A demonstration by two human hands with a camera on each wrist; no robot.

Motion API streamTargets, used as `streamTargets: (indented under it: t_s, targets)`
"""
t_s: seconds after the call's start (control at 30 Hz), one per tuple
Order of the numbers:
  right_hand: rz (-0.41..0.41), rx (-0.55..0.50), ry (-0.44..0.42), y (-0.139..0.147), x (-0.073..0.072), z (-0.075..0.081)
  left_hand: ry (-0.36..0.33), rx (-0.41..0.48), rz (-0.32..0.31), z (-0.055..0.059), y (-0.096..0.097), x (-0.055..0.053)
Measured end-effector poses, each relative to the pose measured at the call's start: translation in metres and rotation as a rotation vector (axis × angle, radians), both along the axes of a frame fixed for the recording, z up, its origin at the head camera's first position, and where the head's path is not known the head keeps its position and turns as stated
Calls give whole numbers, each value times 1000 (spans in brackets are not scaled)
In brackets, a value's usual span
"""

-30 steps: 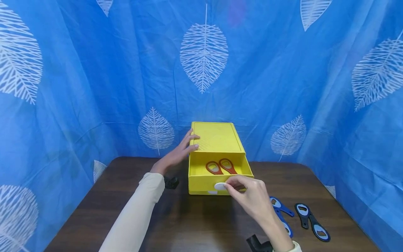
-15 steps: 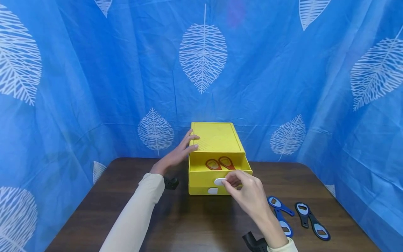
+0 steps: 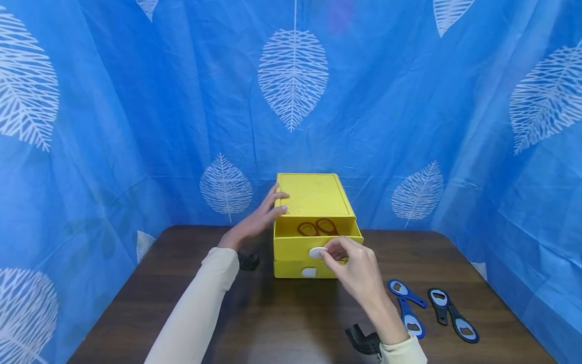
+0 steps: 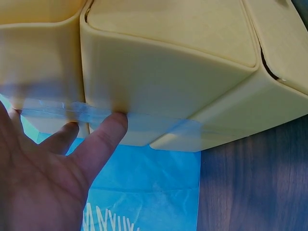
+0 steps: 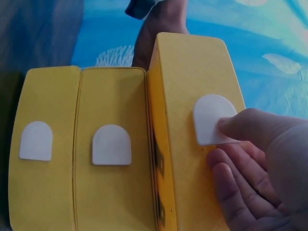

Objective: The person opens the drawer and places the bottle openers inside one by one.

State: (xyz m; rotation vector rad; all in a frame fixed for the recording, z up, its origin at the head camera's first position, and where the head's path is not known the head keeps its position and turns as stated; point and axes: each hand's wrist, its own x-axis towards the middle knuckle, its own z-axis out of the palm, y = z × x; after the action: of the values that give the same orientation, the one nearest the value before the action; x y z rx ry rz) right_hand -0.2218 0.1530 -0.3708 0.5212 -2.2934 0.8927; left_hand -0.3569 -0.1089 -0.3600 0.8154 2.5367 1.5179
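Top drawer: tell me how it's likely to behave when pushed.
The top drawer will probably slide in fairly straight, since it looks square in the yellow cabinet. The cabinet may hardly shift, as the left hand rests against its side. The red bottle openers could slide about, since nothing visible holds them down.

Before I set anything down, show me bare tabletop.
Bare tabletop: left of the left sleeve; in front of the yellow drawer unit, between that sleeve and the right forearm. Crowded: right of that forearm, with blue openers and black openers.
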Motion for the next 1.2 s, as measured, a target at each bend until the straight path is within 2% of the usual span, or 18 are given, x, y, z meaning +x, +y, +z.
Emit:
streamTargets:
  t_s: [0.27,0.6,1.2]
  targets:
    - [-10,-23,-36,-3,-7,-1,2,-1,-4,1,-1,1]
    - [-5,-51,28,-6,-15,-6,1,-7,4,2,-2,2]
    - [-46,-130,106,-9,-27,-12,23,-16,2,0,-3,0]
